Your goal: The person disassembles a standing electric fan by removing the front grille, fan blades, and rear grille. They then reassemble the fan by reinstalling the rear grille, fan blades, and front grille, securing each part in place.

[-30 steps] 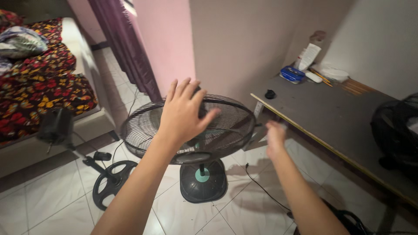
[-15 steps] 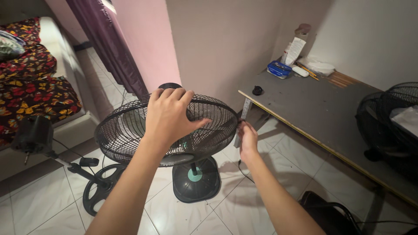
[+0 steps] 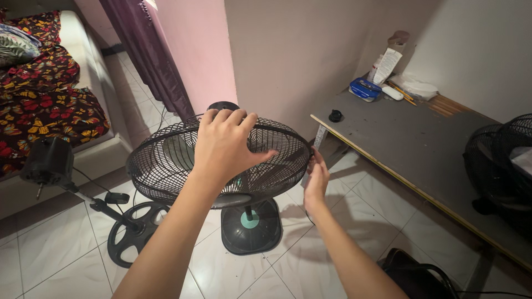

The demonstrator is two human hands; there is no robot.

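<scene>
**A:** What's different from 1 second back?

**B:** I've closed in. A second ago my right hand [image 3: 317, 182] hung free in the air right of the fan; half a second ago it had reached the rim, and now it sits against the right edge of the black fan grille [image 3: 219, 160]. My left hand [image 3: 224, 147] has stayed over the top of the grille the whole time, only the fan has slid toward the centre of the frame as my head moved in.

**A:** So what does that give you?

**B:** As I judge it, both hands now bracket the grille, 1 on top and 1 at the side, so the work is at the grille itself and no longer at reaching for it.

**A:** How open are the hands?

**B:** The left is spread wide, fingers [image 3: 244, 117] curled over the upper rim, palm laid on the wires, not clamped. The right is half closed at the rim, fingertips at the edge; I cannot tell whether it pinches a clip there or just touches, the view is too tight.

**A:** And where's the fan standing?

**B:** Centre of the frame, on the tiled floor [image 3: 55, 249], its round base [image 3: 249, 227] below the grille. A second fan's base and motor [image 3: 49, 160] lie at lower left, and the grey desk [image 3: 410, 144] runs along the right.
</scene>
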